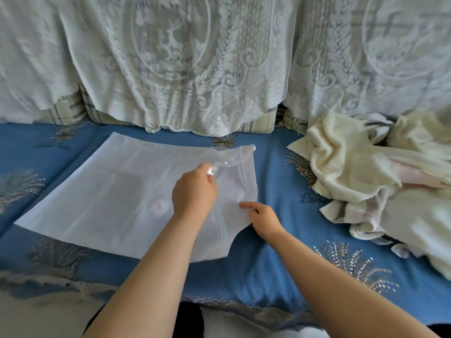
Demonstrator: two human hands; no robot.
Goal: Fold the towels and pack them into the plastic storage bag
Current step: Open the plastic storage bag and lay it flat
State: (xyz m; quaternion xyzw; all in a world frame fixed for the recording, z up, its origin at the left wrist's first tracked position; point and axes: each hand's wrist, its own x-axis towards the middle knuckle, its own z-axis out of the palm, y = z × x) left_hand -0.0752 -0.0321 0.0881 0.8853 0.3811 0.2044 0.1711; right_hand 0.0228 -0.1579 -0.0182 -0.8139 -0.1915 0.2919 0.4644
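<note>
Blue fabric, printed with beaded grain-spray motifs: one sofa seat cover (256, 272), carrying every item listed.

Hands, two, bare forearms reaching in from the seat's near edge. Right hand (264, 219): fingers curled, pinching the near right edge of the bag against the seat. Left hand (195, 189): fingers curled, gripping a crinkled fold of clear film at the bag's right end and lifting it off the surface.

Plastic storage bag (97, 191), one: translucent white, lying flat at the middle of the seat and stretching toward the left edge; one round valve (158, 206) shows on its face just left of the left hand. The mouth end is at the right, under both hands.

Towels (366, 181), one unfolded heap at the seat's right edge, cream and pale striped cloth tangled together; separate pieces cannot be counted. Well apart from the bag.

Lace covers (195, 69), white, at least two panels hanging over the backrest at the far edge, plaid cushions (70, 111) showing beneath.
</note>
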